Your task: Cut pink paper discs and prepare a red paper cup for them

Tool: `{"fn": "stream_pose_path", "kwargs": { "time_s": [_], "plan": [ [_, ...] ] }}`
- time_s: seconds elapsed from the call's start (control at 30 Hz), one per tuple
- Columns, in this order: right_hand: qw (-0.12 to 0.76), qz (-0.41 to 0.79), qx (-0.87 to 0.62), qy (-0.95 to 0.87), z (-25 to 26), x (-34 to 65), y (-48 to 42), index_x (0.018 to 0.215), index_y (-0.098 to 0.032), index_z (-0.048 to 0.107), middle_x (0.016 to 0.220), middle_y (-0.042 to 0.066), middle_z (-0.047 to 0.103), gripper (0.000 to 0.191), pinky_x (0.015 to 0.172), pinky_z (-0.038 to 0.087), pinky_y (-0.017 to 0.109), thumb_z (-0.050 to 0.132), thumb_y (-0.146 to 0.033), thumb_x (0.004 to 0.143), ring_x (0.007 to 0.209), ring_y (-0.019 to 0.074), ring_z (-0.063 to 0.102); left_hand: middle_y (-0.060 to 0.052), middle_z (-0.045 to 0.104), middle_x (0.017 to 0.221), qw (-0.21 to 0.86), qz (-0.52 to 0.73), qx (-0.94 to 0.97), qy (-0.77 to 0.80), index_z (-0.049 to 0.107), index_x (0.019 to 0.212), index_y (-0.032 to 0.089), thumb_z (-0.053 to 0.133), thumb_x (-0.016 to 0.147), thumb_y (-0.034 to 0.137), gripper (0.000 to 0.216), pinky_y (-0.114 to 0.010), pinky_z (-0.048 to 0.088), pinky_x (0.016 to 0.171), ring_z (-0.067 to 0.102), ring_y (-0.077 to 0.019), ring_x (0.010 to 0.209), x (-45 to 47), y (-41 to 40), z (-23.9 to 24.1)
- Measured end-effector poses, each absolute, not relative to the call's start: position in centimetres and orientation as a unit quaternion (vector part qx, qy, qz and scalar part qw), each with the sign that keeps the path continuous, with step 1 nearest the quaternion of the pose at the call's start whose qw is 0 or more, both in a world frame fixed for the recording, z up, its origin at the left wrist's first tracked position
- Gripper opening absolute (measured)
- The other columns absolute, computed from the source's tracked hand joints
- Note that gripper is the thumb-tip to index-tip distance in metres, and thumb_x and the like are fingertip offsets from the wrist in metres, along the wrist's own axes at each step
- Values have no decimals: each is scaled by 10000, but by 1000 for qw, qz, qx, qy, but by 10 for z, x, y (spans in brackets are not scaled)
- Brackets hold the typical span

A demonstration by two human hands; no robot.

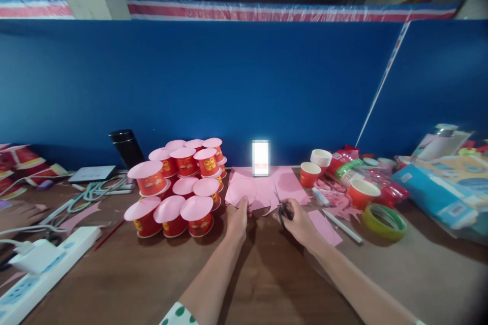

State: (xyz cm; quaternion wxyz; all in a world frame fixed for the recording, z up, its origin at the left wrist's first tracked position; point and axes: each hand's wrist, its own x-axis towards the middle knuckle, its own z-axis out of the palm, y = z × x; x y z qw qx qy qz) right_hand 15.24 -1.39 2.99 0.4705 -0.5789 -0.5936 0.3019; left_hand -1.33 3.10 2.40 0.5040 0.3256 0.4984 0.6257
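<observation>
The left hand [237, 217] pinches the near edge of a pink paper circle [242, 191], thumb and fingers pressed together on it, and holds it up just above the brown table [267, 274] near the middle of the far edge. The right hand [301, 223] is closed around the handles of a pair of scissors [281, 208], whose blades point away toward the far edge; whether the blades touch any paper cannot be told. Both hands sit at the near side of a pink paper sheet [284, 183] that lies flat by the far edge, and a smaller pink strip [324, 227] lies just right of the right hand. To the left of the left hand stands a stack of red paper cups [179, 188], upside down in tiers, each capped with a pink paper disc. Behind the sheet, against the blue wall [244, 86], a phone [260, 158] stands upright with its screen lit. Toward the right edge are two open red cups [309, 174], a white pen [343, 227], pink scraps [339, 203] and a green tape roll [383, 221]. At the near left corner lies a white power strip [41, 274], and another person's hand [17, 213] rests at the left edge.
</observation>
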Motion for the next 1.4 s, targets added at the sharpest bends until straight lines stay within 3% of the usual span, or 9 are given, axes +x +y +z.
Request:
{"fn": "stream_pose_path", "kwargs": {
  "time_s": [0.27, 0.37, 0.57, 0.73, 0.83, 1.0, 1.17, 1.4],
  "plan": [
    [373, 394, -525, -655, 50, 167, -44, 1100, -197, 528, 922, 19, 655, 475, 764, 485, 320, 697, -249, 660, 840, 196, 620, 9, 522, 446, 484, 621, 353, 506, 573, 572, 119, 604, 677, 323, 231, -206, 361, 410, 459, -85, 398, -14, 33, 23],
    [323, 338, -542, -698, 52, 172, -54, 1099, -216, 559, 925, 21, 675, 504, 753, 475, 321, 712, -200, 619, 819, 206, 627, 5, 520, 436, 482, 617, 362, 506, 574, 559, 117, 609, 669, 326, 238, -210, 356, 402, 460, -90, 392, -14, 33, 22],
    [282, 291, -567, -717, 58, 170, -67, 985, -222, 595, 768, 7, 701, 288, 633, 465, 274, 606, -201, 698, 695, 194, 649, 15, 511, 432, 487, 623, 352, 500, 570, 572, 115, 614, 652, 318, 223, -208, 352, 393, 447, -85, 382, -16, 35, 21],
    [167, 148, -546, -807, 72, 182, -66, 1056, -235, 620, 981, 59, 699, 385, 796, 438, 308, 551, -134, 691, 927, 232, 624, 11, 550, 486, 484, 636, 336, 498, 581, 630, 113, 603, 654, 325, 214, -207, 377, 415, 480, -86, 413, -16, 38, 19],
    [116, 120, -509, -844, 80, 193, -62, 1106, -229, 613, 1072, 77, 675, 436, 842, 423, 317, 530, -97, 698, 993, 237, 599, 2, 554, 479, 483, 637, 334, 499, 588, 609, 107, 609, 648, 331, 228, -209, 371, 408, 480, -88, 405, -16, 39, 17],
    [99, 105, -477, -867, 86, 205, -49, 1114, -271, 594, 1047, 35, 675, 433, 830, 424, 325, 488, -70, 745, 954, 218, 599, 9, 544, 472, 482, 640, 329, 499, 582, 603, 109, 605, 649, 322, 219, -205, 370, 406, 479, -85, 403, -16, 40, 16],
    [56, 62, -405, -910, 85, 199, -31, 1097, -231, 597, 1019, 68, 639, 365, 863, 410, 321, 485, -76, 786, 974, 205, 564, 16, 551, 497, 488, 647, 326, 487, 582, 647, 112, 611, 647, 315, 205, -196, 371, 414, 489, -81, 423, -15, 40, 16],
    [5, 15, -357, -934, 80, 181, -4, 1102, -229, 590, 1013, 83, 617, 299, 766, 439, 296, 452, -124, 858, 962, 200, 563, 12, 553, 496, 494, 645, 312, 493, 589, 657, 109, 642, 619, 331, 231, -208, 376, 422, 492, -88, 424, -16, 38, 20]
  ]
}}
